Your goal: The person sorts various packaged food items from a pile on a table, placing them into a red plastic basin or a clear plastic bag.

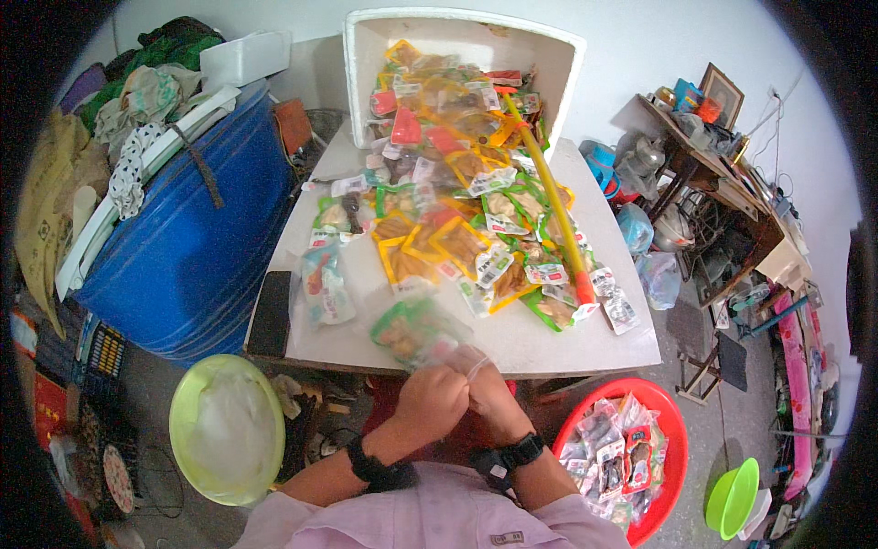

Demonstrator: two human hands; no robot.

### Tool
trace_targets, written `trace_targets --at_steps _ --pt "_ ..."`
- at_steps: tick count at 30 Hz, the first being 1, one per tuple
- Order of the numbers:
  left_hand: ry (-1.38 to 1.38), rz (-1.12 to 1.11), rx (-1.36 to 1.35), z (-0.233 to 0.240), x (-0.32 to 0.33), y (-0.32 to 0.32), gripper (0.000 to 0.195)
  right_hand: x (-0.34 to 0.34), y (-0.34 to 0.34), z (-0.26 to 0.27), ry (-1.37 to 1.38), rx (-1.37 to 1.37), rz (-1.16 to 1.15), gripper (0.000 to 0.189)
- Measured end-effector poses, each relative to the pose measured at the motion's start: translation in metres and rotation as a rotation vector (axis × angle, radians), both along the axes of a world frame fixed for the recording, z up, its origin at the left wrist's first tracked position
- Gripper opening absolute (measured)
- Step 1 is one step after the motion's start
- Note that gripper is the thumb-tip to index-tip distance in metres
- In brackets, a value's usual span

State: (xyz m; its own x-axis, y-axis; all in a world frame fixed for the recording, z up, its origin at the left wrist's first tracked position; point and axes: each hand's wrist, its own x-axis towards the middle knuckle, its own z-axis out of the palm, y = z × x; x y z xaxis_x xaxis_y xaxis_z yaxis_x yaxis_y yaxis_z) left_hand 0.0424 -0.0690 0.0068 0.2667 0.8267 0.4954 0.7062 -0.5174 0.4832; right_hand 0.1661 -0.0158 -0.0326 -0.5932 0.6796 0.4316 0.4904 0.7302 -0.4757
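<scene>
My left hand [432, 398] and my right hand [491, 392] meet at the table's near edge, gripping the gathered end of a clear plastic bag [458, 337]. Inside the bag shows a green-edged food packet [401, 331], blurred by motion. Fingertips are partly hidden behind the knuckles. Beyond my hands, yellow-edged packets [461, 247] and green-edged packets [514, 206] lie heaped on the white table [357, 274]. The heap runs back into a white foam box [361, 82] tipped on its side. Across its right side rests a yellow stick with orange ends [549, 185].
A pale yellow basin [180, 432] holding clear plastic bags stands low left. Low right, a red basin [675, 466] contains bagged packets. A black flat object [269, 314] lies at the table's left edge. A large blue tub [185, 240] stands left; a cluttered wooden table [754, 185] stands right.
</scene>
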Motion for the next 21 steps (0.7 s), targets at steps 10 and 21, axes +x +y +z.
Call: trace_targets --at_steps 10,21 --pt "0.316 -0.139 0.027 0.007 -0.065 0.028 0.063 0.029 -0.034 0.027 0.871 -1.284 -0.171 0.015" --pt "0.350 -0.194 0.153 -0.016 -0.067 0.033 0.042 0.046 -0.044 0.009 0.885 -1.269 -0.198 0.018"
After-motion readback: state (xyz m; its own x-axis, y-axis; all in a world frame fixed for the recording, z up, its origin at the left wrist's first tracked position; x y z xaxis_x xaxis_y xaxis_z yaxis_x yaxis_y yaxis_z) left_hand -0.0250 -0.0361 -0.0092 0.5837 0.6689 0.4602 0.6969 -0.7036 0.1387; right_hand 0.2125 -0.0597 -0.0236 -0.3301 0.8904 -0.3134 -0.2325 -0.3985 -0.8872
